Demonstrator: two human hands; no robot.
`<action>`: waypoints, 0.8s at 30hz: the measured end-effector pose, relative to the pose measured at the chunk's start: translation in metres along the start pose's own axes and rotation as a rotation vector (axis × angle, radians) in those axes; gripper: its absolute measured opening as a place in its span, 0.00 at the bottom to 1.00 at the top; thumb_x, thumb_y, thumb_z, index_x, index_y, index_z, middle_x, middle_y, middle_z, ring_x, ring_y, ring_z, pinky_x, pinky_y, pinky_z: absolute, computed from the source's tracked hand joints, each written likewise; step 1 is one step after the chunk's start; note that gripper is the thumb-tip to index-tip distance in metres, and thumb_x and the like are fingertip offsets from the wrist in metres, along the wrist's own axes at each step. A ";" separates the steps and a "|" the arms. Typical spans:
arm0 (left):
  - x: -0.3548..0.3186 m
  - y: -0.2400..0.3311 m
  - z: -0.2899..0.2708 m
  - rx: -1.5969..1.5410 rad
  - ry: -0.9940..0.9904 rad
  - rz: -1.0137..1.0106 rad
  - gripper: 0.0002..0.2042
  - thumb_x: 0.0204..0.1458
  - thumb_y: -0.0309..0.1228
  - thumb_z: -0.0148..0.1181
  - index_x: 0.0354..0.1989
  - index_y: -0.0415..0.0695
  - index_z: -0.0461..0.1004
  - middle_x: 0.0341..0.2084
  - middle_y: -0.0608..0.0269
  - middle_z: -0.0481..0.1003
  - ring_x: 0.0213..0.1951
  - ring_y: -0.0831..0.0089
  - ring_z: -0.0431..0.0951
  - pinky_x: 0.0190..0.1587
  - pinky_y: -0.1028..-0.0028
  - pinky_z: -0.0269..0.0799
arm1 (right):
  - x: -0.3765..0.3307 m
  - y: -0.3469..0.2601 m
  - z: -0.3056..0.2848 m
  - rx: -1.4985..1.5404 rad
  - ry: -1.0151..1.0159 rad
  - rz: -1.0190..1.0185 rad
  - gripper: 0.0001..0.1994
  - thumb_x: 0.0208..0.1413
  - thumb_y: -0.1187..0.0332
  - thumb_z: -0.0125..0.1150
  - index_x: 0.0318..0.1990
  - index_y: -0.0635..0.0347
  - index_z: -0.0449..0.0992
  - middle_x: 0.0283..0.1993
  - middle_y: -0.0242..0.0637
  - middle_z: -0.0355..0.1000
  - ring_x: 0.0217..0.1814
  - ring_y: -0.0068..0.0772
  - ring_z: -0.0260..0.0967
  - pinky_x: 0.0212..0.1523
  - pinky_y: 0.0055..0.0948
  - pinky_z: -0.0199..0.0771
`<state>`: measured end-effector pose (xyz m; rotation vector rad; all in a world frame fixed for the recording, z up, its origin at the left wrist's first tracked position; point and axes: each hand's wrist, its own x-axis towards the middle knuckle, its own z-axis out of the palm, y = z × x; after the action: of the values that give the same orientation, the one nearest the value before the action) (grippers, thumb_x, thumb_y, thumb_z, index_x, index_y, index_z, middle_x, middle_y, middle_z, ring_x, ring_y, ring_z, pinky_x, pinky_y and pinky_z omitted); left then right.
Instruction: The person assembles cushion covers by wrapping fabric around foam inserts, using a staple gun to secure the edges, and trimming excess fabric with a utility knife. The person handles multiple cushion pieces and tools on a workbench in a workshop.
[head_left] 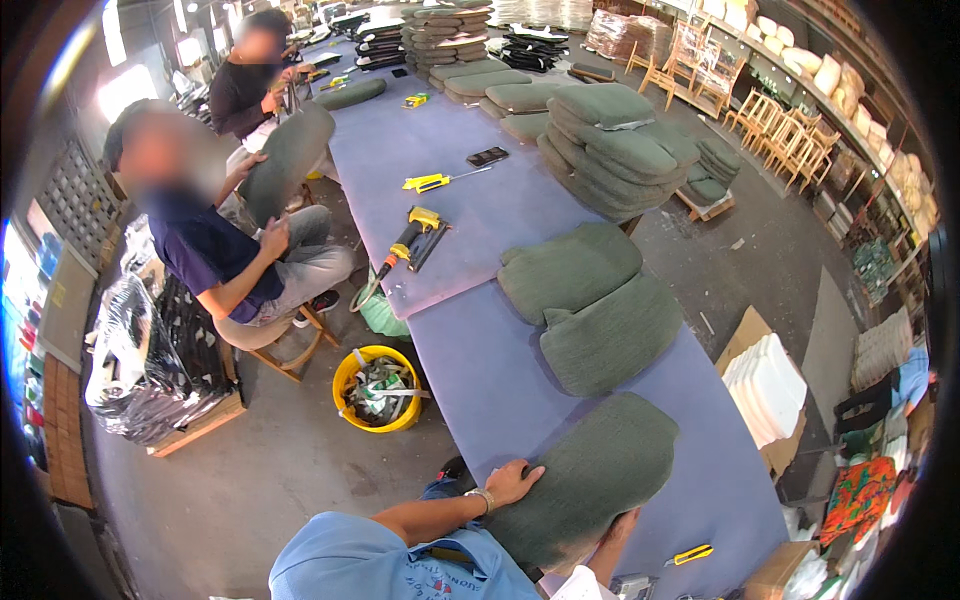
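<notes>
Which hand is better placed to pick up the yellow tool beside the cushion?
Probably the right hand: it sits under the green cushion on the side nearest the yellow tool. The left hand rests on the cushion's far edge.

A green upholstered seat cushion (590, 475) sits at the near end of the long purple worktable (500, 380), and it is a rounded, padded slab in coarse, slightly mottled fabric. It lies flat, wide end toward the table's far side, narrowing toward the person. Its near left edge overhangs the table's rim. The left hand (510, 482) presses on that left edge; the right hand (612, 530) is tucked beneath the near end.
</notes>
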<state>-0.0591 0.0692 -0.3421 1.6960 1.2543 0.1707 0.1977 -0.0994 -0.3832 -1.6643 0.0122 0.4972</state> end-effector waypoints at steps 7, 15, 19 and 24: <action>0.018 0.039 -0.019 -0.207 -0.199 0.180 0.35 0.63 0.60 0.52 0.62 0.38 0.72 0.57 0.44 0.76 0.57 0.47 0.77 0.59 0.56 0.73 | -0.056 -0.188 0.067 -0.275 -0.163 -0.423 0.17 0.64 0.70 0.56 0.58 0.67 0.72 0.53 0.42 0.76 0.54 0.38 0.70 0.58 0.35 0.69; 0.143 0.044 -0.143 0.023 0.044 0.487 0.29 0.61 0.48 0.59 0.68 0.47 0.68 0.62 0.47 0.72 0.60 0.49 0.75 0.60 0.55 0.74 | -0.071 -0.365 0.107 -0.828 -0.222 -0.834 0.40 0.36 0.84 0.71 0.65 0.63 0.70 0.45 0.46 0.77 0.46 0.36 0.73 0.51 0.34 0.73; 0.197 -0.006 -0.230 0.272 0.139 0.398 0.27 0.61 0.44 0.59 0.66 0.46 0.69 0.65 0.49 0.69 0.66 0.52 0.68 0.66 0.56 0.67 | -0.060 -0.373 0.114 -1.010 -0.298 -0.577 0.43 0.33 0.85 0.70 0.67 0.62 0.69 0.52 0.49 0.78 0.53 0.45 0.76 0.56 0.36 0.74; 0.205 -0.085 -0.242 0.585 0.249 0.657 0.27 0.62 0.41 0.56 0.69 0.46 0.67 0.70 0.53 0.64 0.71 0.55 0.62 0.73 0.56 0.54 | -0.017 -0.288 0.123 -1.197 -0.421 -0.484 0.33 0.35 0.79 0.73 0.56 0.62 0.74 0.53 0.49 0.73 0.57 0.57 0.71 0.59 0.44 0.73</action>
<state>-0.1675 0.3778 -0.3670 2.6324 0.9173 0.4480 0.2270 0.0596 -0.1150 -2.5469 -1.1684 0.4916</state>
